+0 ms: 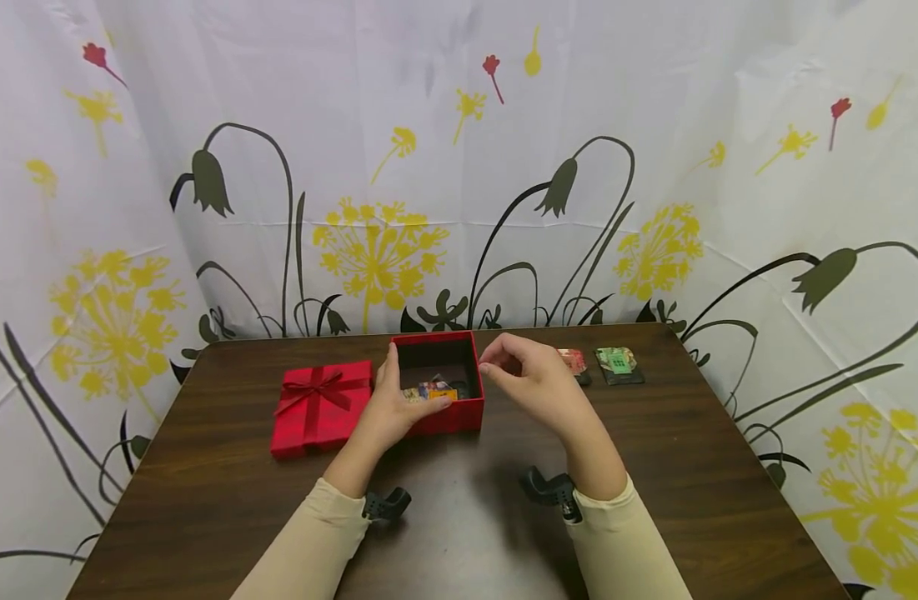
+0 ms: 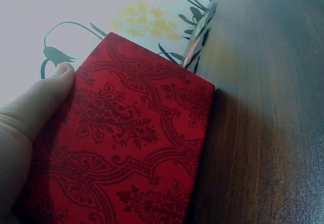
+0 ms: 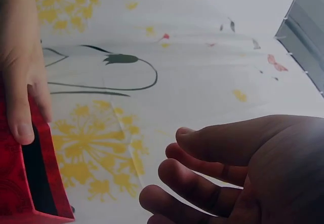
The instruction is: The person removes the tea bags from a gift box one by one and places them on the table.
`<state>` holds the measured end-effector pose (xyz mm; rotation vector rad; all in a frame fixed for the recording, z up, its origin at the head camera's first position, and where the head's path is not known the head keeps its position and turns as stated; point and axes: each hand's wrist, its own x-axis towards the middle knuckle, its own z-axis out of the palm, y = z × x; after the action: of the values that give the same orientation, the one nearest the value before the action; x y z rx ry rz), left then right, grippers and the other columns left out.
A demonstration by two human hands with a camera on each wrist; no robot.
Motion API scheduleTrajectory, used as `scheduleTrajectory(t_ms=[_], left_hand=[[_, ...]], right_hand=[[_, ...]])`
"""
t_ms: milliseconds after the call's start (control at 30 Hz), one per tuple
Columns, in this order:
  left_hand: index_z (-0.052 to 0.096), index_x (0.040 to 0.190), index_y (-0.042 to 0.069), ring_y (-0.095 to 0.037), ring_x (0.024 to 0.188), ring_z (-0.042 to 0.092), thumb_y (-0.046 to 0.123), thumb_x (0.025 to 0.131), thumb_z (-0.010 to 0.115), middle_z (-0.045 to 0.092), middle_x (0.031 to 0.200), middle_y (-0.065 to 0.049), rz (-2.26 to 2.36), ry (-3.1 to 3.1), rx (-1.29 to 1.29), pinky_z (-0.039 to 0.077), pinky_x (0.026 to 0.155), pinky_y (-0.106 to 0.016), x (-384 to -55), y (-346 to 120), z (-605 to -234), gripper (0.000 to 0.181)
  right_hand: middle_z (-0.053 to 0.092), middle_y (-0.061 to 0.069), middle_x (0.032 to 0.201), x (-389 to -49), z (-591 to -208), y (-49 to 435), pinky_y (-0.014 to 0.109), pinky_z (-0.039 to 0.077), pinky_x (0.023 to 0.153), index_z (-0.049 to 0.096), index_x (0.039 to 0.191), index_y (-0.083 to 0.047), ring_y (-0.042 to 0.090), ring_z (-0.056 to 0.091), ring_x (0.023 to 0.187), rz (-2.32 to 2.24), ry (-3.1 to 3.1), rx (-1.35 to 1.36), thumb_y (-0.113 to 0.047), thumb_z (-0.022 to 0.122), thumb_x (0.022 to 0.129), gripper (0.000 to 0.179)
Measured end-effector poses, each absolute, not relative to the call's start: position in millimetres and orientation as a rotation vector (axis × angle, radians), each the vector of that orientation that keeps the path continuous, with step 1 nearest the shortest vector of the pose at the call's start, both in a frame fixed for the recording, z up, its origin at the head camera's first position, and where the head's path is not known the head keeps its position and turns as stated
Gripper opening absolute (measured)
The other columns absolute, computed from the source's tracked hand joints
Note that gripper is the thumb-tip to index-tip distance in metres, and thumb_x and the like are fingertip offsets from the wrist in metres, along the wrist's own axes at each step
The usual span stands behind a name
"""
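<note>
A red patterned gift box (image 1: 449, 418) with a black inside stands uncovered at the middle of the table. My left hand (image 1: 393, 407) holds it by the near left corner, the thumb over the front rim and the fingers along the left side. Small colourful packets (image 1: 433, 389) lie inside, partly hidden by that thumb and the front wall. Beside the box's right wall hovers my right hand (image 1: 537, 379); in the right wrist view its fingers (image 3: 185, 181) are loosely bent, with nothing between them and the thumb.
The red lid (image 1: 293, 429) with a dark red ribbon bow lies left of the box. Toward the back right are a red-and-black flat item (image 1: 574, 363), partly behind my right hand, and a green-and-black one (image 1: 619, 365). A flowered curtain hangs behind the wooden table (image 1: 684, 483).
</note>
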<state>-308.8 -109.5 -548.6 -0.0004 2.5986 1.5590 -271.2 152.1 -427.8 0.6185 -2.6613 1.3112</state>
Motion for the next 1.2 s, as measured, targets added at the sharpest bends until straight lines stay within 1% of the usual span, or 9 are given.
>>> scheduleTrajectory(t_ms=[167, 400, 500, 633, 800, 900, 1033, 1100, 1200], left_hand=[[-0.01, 0.176, 0.031, -0.045, 0.161, 0.028, 0.057, 0.08, 0.093, 0.008, 0.183, -0.014, 1.56, 2.601, -0.004, 0.033, 0.126, -0.072, -307.4, -107.4, -547.9, 0.143], [-0.01, 0.176, 0.03, -0.044, 0.162, 0.027, 0.054, 0.081, 0.094, 0.009, 0.183, -0.014, 1.588, 2.589, 0.014, 0.032, 0.128, -0.071, -304.1, -102.3, -550.9, 0.143], [-0.01, 0.176, 0.029, -0.044, 0.161, 0.027, 0.053, 0.081, 0.094, 0.009, 0.182, -0.015, 1.599, 2.59, 0.015, 0.033, 0.128, -0.07, -304.4, -103.7, -550.5, 0.143], [-0.011, 0.176, 0.029, -0.045, 0.162, 0.027, 0.052, 0.082, 0.094, 0.008, 0.183, -0.015, 1.586, 2.596, 0.009, 0.034, 0.127, -0.07, -305.8, -106.5, -548.5, 0.143], [-0.011, 0.176, 0.028, -0.047, 0.162, 0.029, 0.056, 0.081, 0.093, 0.007, 0.183, -0.016, 1.556, 2.626, 0.021, 0.036, 0.125, -0.071, -308.3, -109.6, -546.3, 0.144], [-0.01, 0.176, 0.027, -0.047, 0.162, 0.029, 0.054, 0.082, 0.093, 0.007, 0.183, -0.016, 1.558, 2.632, 0.031, 0.036, 0.126, -0.071, -309.1, -110.4, -546.2, 0.143], [-0.011, 0.176, 0.029, -0.046, 0.162, 0.028, 0.055, 0.082, 0.093, 0.006, 0.183, -0.015, 1.572, 2.608, 0.028, 0.034, 0.126, -0.07, -308.1, -110.9, -546.6, 0.143], [-0.011, 0.176, 0.029, -0.046, 0.163, 0.026, 0.057, 0.081, 0.093, 0.005, 0.183, -0.015, 1.587, 2.592, 0.024, 0.034, 0.127, -0.071, -307.5, -111.0, -547.1, 0.144], [-0.011, 0.176, 0.029, -0.044, 0.163, 0.025, 0.06, 0.079, 0.094, 0.005, 0.183, -0.015, 1.604, 2.58, 0.026, 0.034, 0.127, -0.07, -307.4, -110.7, -548.1, 0.146]], right_hand=[[0.071, -0.005, 0.089, -271.9, -429.8, 147.5, 0.032, 0.051, 0.071, 0.075, 0.102, -0.023, 0.019, 0.062, 0.081, 1.333, -2.699, 0.6, -0.027, 0.077, 0.104, 0.005], [0.072, 0.001, 0.091, -276.6, -421.8, 147.0, 0.038, 0.054, 0.075, 0.076, 0.103, -0.021, 0.022, 0.065, 0.084, 1.455, -2.794, 0.578, -0.029, 0.074, 0.105, 0.009], [0.071, -0.001, 0.09, -286.0, -414.4, 144.1, 0.037, 0.053, 0.074, 0.077, 0.103, -0.018, 0.02, 0.063, 0.082, 1.383, -2.918, 0.664, -0.025, 0.073, 0.105, 0.009], [0.069, -0.003, 0.084, -297.8, -402.3, 135.9, 0.033, 0.051, 0.07, 0.075, 0.095, -0.016, 0.016, 0.06, 0.076, 1.17, -3.194, 0.871, -0.018, 0.073, 0.102, 0.008], [0.069, 0.004, 0.078, -313.9, -388.7, 119.1, 0.032, 0.052, 0.066, 0.074, 0.089, -0.014, 0.021, 0.061, 0.071, 1.017, -3.428, 1.046, -0.011, 0.073, 0.1, 0.011], [0.07, 0.007, 0.08, -327.1, -383.7, 109.0, 0.03, 0.051, 0.064, 0.075, 0.09, -0.009, 0.024, 0.062, 0.072, 0.967, -3.465, 1.02, -0.007, 0.07, 0.098, 0.01], [0.07, 0.007, 0.081, -344.2, -379.0, 96.9, 0.029, 0.05, 0.061, 0.079, 0.092, -0.006, 0.022, 0.06, 0.069, 0.856, -3.563, 0.897, -0.002, 0.068, 0.095, 0.013], [0.071, 0.007, 0.083, -351.9, -377.3, 90.6, 0.033, 0.055, 0.064, 0.08, 0.093, -0.007, 0.022, 0.061, 0.069, 0.792, -3.617, 0.829, 0.0, 0.067, 0.095, 0.015], [0.074, 0.007, 0.088, -361.7, -375.1, 81.6, 0.042, 0.064, 0.076, 0.082, 0.098, -0.007, 0.026, 0.068, 0.074, 0.7, -3.686, 0.723, 0.0, 0.066, 0.096, 0.017]])
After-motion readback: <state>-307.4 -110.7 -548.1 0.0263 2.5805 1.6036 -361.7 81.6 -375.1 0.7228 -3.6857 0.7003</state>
